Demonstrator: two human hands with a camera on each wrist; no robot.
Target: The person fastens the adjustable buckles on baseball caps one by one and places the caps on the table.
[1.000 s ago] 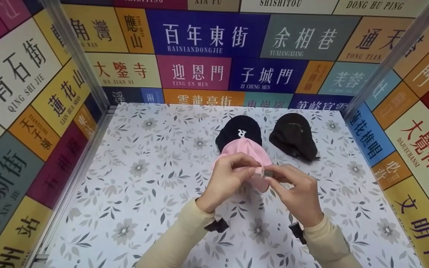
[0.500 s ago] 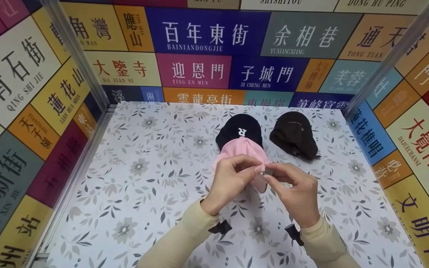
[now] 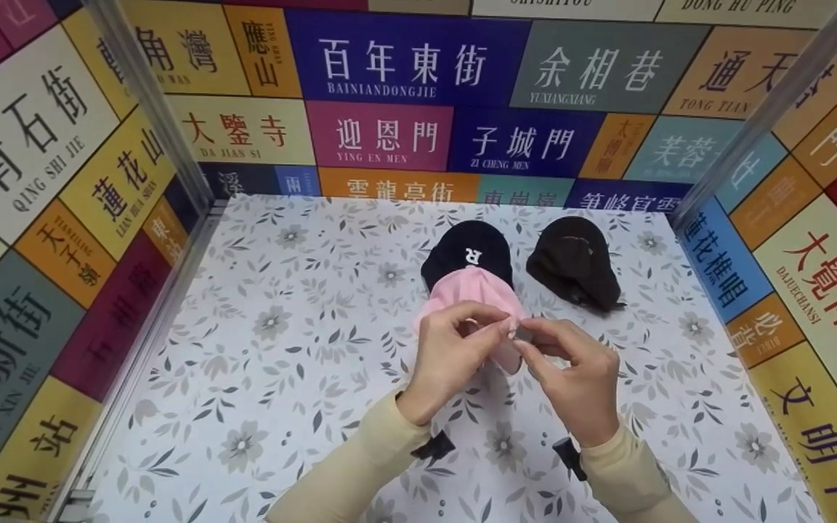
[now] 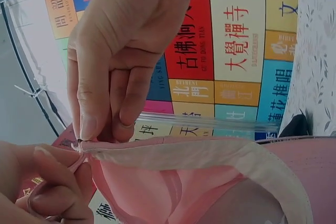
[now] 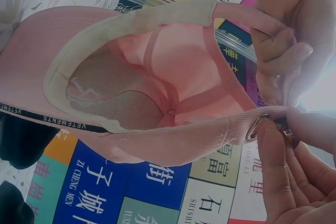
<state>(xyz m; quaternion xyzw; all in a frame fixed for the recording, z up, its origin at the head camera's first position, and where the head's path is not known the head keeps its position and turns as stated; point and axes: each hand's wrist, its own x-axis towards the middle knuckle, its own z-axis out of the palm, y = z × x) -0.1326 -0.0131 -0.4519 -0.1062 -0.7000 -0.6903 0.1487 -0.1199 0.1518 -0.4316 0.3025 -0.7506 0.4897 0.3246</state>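
Observation:
A pink baseball cap [image 3: 475, 287] is held by its back strap between both hands, in front of a navy cap. My left hand [image 3: 451, 359] grips the strap [image 5: 251, 16], whose end runs between its fingers in the right wrist view. The thumb and fingers of my right hand [image 3: 580, 374] pinch the cap's edge at a metal buckle [image 5: 256, 128]. The fingertips of both hands nearly meet there and partly hide the buckle. The cap's opening, with a pale sweatband [image 4: 215, 157], faces both wrist cameras.
Behind the pink cap lies the navy cap [image 3: 468, 240] with a white letter. A dark brown cap [image 3: 575, 261] lies to its right. They rest on a table [image 3: 302, 407] with a floral cover. Printed panels [image 3: 404, 62] enclose the back and both sides.
Both hands stay at the cap's strap with small finger movements. The left wrist has shifted slightly to the right. Less of the pale strap end shows between the fingertips. The other caps lie still.

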